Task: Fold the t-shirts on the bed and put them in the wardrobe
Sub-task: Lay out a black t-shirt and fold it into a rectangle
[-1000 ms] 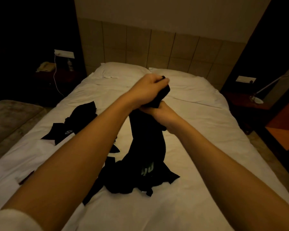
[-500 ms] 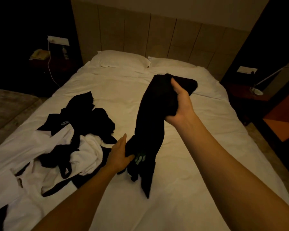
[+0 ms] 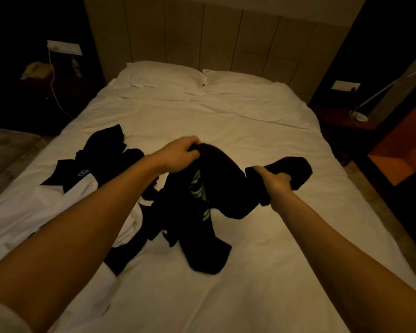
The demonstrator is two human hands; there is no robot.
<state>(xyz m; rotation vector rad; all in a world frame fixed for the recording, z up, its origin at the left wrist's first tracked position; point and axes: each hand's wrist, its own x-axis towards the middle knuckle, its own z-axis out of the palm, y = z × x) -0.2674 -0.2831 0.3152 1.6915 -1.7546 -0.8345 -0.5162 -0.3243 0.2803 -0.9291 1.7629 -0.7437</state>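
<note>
A black t-shirt (image 3: 226, 186) with a pale green print hangs bunched over the middle of the white bed (image 3: 262, 272). My left hand (image 3: 180, 155) grips its upper edge at the left, and my right hand (image 3: 275, 182) grips another bunch of the same cloth at the right. Its lower part trails down onto the sheet. Left of it lies a heap of more t-shirts (image 3: 99, 174), black and white ones tangled together, partly hidden behind my left forearm.
Two white pillows (image 3: 163, 74) lie at the headboard. A dark nightstand with a phone (image 3: 35, 69) and a white cable stands at the left. At the right are another nightstand with a lamp (image 3: 359, 115) and an orange surface (image 3: 399, 162).
My right hand has come down from head height with the shirt. My left hand has left the shirt's lower part and taken hold of its upper edge, so the cloth spreads between both hands.
</note>
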